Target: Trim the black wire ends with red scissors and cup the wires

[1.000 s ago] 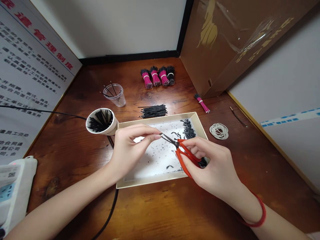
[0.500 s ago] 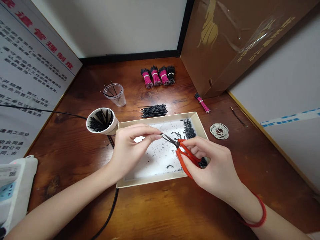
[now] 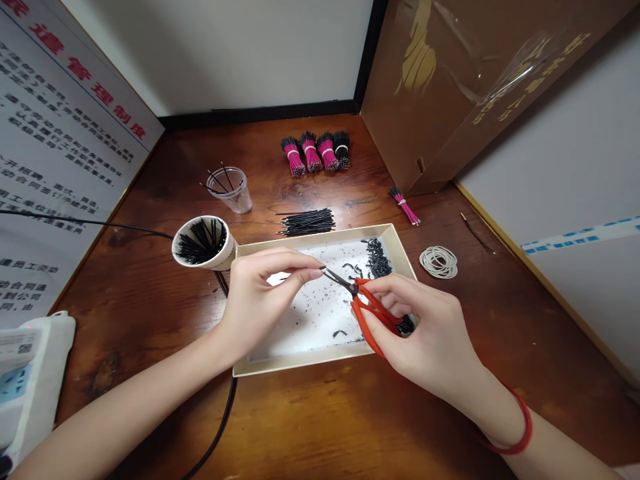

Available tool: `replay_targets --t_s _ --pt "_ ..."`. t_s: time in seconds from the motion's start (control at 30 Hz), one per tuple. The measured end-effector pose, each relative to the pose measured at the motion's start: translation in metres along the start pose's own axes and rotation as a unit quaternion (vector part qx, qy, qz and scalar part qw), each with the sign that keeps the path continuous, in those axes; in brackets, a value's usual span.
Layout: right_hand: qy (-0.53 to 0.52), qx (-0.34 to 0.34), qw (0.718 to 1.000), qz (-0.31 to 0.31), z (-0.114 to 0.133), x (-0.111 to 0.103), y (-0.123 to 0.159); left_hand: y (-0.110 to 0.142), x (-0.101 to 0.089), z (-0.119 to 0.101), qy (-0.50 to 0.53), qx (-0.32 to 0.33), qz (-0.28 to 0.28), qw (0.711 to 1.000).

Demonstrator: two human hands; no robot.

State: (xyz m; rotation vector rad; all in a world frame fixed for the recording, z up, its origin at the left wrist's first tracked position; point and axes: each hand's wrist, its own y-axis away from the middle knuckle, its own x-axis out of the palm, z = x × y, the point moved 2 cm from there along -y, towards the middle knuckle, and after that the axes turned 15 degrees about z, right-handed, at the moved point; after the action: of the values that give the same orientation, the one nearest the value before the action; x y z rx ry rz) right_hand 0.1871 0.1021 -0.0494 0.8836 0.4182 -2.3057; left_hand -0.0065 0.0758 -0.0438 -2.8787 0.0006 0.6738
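Observation:
My right hand (image 3: 425,330) grips red-handled snips (image 3: 367,310), blades pointing left over a shallow cream tray (image 3: 305,360). My left hand (image 3: 260,293) is pinched at the blade tips, thumb and forefinger together on something too small to make out, perhaps a thin black wire. The tray's white floor holds tiny clippings and a pile of black offcuts (image 3: 376,257) at its far right corner. A white cup (image 3: 203,243) of black wires lies tilted just left of the tray.
Loose black wires (image 3: 306,221) lie behind the tray, with pink and black bundles (image 3: 315,153) farther back. A clear plastic cup (image 3: 231,189), rubber bands (image 3: 439,261), a small pink bundle (image 3: 404,205), a brown cardboard box (image 3: 450,87), a black cable (image 3: 220,413) and a white device (image 3: 25,380) surround the work spot.

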Motion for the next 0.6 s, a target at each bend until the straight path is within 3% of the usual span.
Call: replay_targets --t_s 0.6 --pt "0.002 0.002 1.000 0.000 0.0002 0.0002 -0.0005 -0.0001 0.0005 -0.0007 -0.008 0.010 0.002 1.000"
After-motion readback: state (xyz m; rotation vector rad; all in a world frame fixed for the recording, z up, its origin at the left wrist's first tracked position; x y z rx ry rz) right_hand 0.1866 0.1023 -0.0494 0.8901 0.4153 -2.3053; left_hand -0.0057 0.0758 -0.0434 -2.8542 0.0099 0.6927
